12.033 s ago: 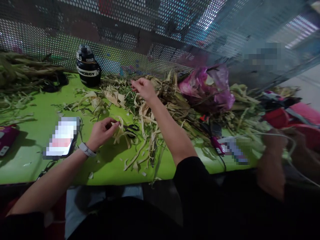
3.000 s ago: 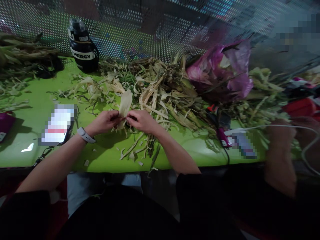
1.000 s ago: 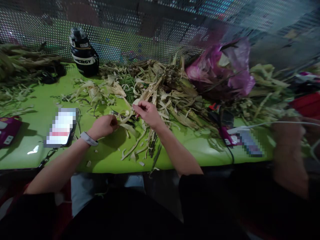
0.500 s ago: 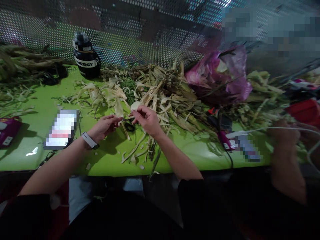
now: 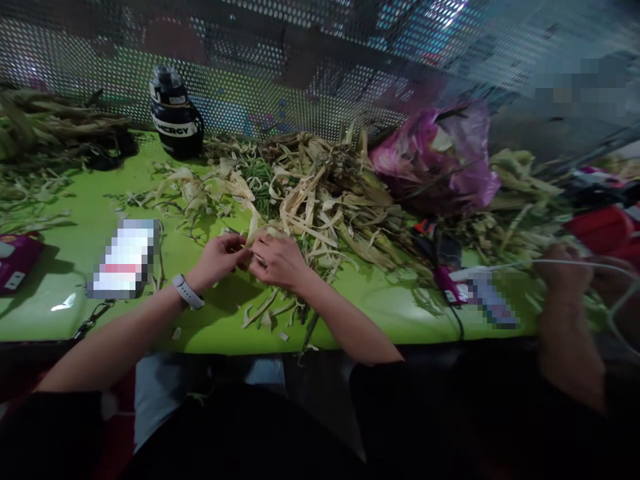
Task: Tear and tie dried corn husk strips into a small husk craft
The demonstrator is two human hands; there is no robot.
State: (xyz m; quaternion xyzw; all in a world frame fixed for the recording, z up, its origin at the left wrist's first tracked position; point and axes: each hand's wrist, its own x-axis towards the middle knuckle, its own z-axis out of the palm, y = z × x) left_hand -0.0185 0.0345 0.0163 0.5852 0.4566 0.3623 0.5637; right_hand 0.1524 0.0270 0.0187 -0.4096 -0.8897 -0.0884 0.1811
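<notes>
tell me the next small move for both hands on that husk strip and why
Probably draw the hands slowly apart to split the husk strip lengthwise. The left hand and right hand both pinch it, fingertips nearly touching, just above the green table, where narrow torn strips already lie.

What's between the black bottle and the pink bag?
A heap of dried husk strips covers most of the stretch from the black bottle to the pink bag, in the head view.
</notes>
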